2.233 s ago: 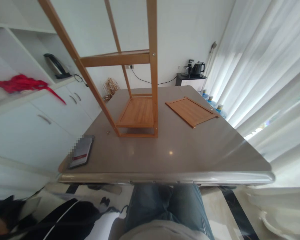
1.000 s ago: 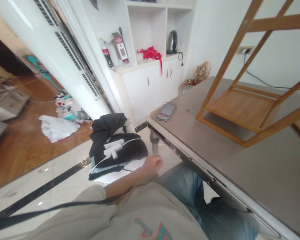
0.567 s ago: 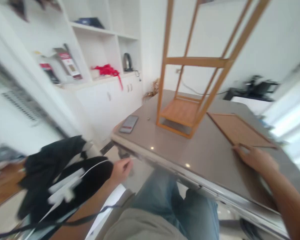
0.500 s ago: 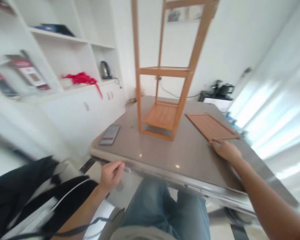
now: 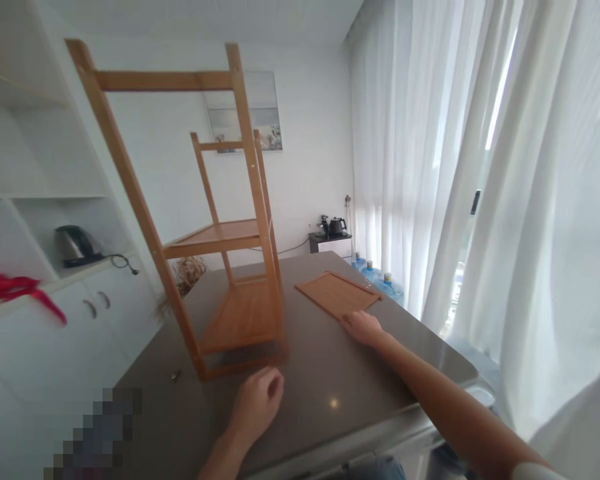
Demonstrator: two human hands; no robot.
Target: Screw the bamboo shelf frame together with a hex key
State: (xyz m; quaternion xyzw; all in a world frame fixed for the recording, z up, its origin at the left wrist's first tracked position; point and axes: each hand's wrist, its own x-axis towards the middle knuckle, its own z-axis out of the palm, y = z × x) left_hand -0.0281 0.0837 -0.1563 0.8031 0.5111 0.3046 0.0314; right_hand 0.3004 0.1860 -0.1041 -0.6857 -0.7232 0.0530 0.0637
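A tall wooden shelf rack (image 5: pixel 213 248) with slim posts and slatted tiers stands on the grey table, left of centre. My left hand (image 5: pixel 259 405) is curled into a fist close to the rack's lower front rail. Whether anything small lies inside those fingers is hidden. Farther right, a flat wooden shelf panel (image 5: pixel 337 293) with a raised edge lies on the table. My right hand (image 5: pixel 363 327) has its fingers closed on the panel's near corner, with the arm stretched forward.
A small metal piece (image 5: pixel 175 375) lies on the grey table (image 5: pixel 310 407) left of the rack. Large water bottles (image 5: pixel 387 285) stand beyond the table's right edge, by the white curtains (image 5: pixel 405 167). A kettle (image 5: pixel 75 244) sits on the left shelf; another appliance (image 5: pixel 336 227) stands at the back.
My view has swung to the right. My left hand has moved from below the table's front edge to over the tabletop near the rack. My right hand stays at the panel's corner.
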